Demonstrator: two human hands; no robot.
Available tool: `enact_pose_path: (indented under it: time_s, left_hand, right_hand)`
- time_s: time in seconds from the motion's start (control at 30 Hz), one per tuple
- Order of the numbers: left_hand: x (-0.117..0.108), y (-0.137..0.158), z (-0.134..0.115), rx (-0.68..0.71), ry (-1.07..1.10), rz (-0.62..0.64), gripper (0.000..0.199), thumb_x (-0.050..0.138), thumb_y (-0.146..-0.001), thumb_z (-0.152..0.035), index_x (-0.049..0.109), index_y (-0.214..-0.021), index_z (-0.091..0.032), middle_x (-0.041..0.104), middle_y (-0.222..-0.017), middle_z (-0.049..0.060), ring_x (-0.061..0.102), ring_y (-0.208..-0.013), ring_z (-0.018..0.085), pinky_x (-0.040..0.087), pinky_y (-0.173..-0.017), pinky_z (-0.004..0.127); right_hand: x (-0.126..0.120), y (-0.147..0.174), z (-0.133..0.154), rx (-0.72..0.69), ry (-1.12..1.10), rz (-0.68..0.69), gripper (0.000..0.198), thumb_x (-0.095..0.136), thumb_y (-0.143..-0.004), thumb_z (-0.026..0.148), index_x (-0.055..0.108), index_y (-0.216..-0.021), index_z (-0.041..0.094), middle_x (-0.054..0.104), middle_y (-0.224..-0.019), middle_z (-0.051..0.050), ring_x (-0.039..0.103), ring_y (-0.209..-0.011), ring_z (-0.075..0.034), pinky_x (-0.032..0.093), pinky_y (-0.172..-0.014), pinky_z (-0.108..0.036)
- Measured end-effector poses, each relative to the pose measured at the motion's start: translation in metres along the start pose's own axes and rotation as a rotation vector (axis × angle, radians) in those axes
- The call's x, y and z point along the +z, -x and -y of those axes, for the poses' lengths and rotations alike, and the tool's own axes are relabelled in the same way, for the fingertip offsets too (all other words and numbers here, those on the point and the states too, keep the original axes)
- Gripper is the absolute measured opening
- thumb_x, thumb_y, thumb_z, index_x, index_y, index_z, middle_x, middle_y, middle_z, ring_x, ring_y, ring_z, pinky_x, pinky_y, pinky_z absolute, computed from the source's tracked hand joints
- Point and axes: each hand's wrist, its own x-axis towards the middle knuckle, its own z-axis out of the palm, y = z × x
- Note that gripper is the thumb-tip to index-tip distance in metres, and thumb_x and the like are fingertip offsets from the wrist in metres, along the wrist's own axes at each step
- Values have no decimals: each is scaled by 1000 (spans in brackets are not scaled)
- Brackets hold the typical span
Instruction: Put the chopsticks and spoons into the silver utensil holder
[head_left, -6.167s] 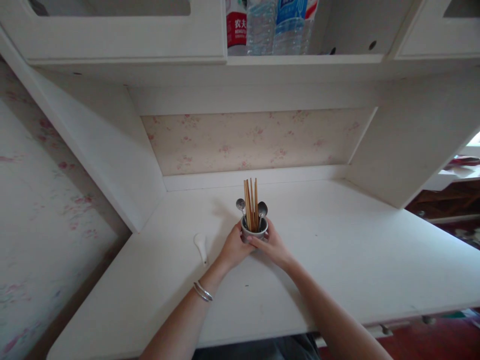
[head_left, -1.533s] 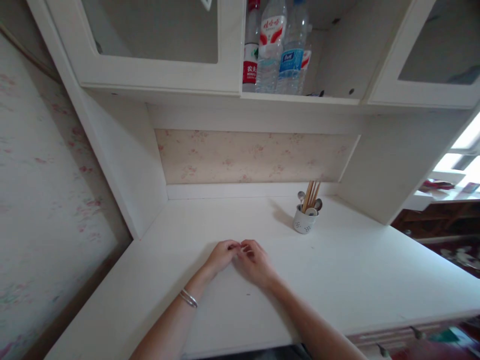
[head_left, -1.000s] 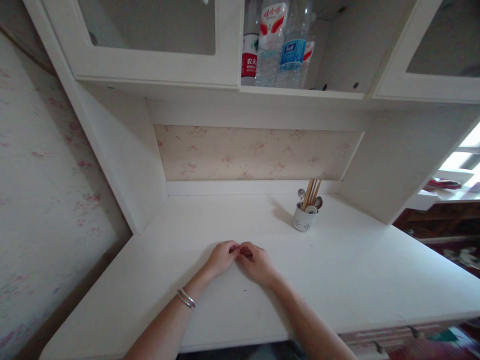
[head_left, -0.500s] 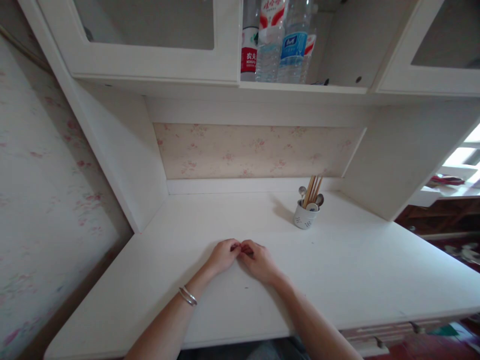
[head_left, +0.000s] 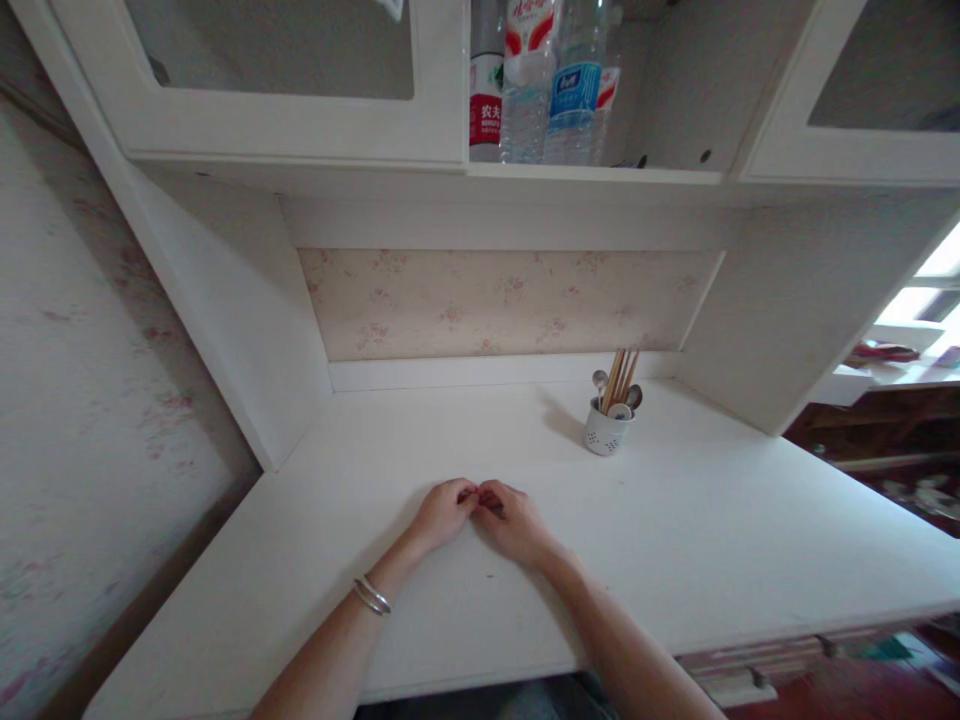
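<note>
Both my hands rest on the white desk (head_left: 315, 530), their curled fingertips meeting in the middle. My left hand (head_left: 442, 514) has its thumb and fingers bent together into a small loop, and a silver bangle (head_left: 372, 596) circles that wrist. Against it lies my right hand (head_left: 511, 522), fingers folded inward in the same way. No object shows in either hand. Beyond them to the right stands a white cup (head_left: 604, 436) with a dotted pattern. Wooden chopsticks (head_left: 617, 378) and several spoons (head_left: 634, 396) stick up out of it.
Overhead, a white cabinet (head_left: 300, 135) spans the desk. Its open compartment holds several plastic bottles (head_left: 574, 100). White side panels (head_left: 817, 300) bound the desk's back part, and a flowered wall (head_left: 120, 400) runs along the left. Drawer handles (head_left: 759, 678) show below the front edge.
The view has turned slightly, so the cupboard, bottles and cup appear a little further left. My hands keep the same pose on the desk.
</note>
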Motion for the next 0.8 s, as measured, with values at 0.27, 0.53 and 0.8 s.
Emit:
enact_pose_path:
  time_s: [0.27, 0.53, 0.8]
  left_hand:
    - [0, 0, 2, 1, -9, 8, 27, 47, -85, -30, 70, -95, -19, 71, -94, 5, 63, -86, 18, 47, -80, 26]
    - [2, 0, 4, 0, -10, -3, 27, 47, -85, -30, 69, -95, -20, 71, -93, 4, 63, -85, 18, 47, -80, 26]
    - [1, 0, 3, -2, -25, -1, 28, 47, -85, -30, 70, -96, -20, 72, -95, 5, 63, -86, 18, 47, -81, 26]
  right_hand:
    - [-1, 0, 1, 8, 10, 15, 19, 53, -83, 20, 64, -99, 23, 71, -90, -3, 65, -80, -17, 49, -72, -26]
    - [-1, 0, 1, 5, 18, 12, 20, 53, -82, 18, 64, -99, 22, 71, -90, -3, 65, -81, -17, 50, -74, -27]
    - [-1, 1, 3, -5, 27, 0, 19, 53, -82, 18, 64, -98, 22, 71, -89, -3, 66, -81, -17, 49, -73, -27]
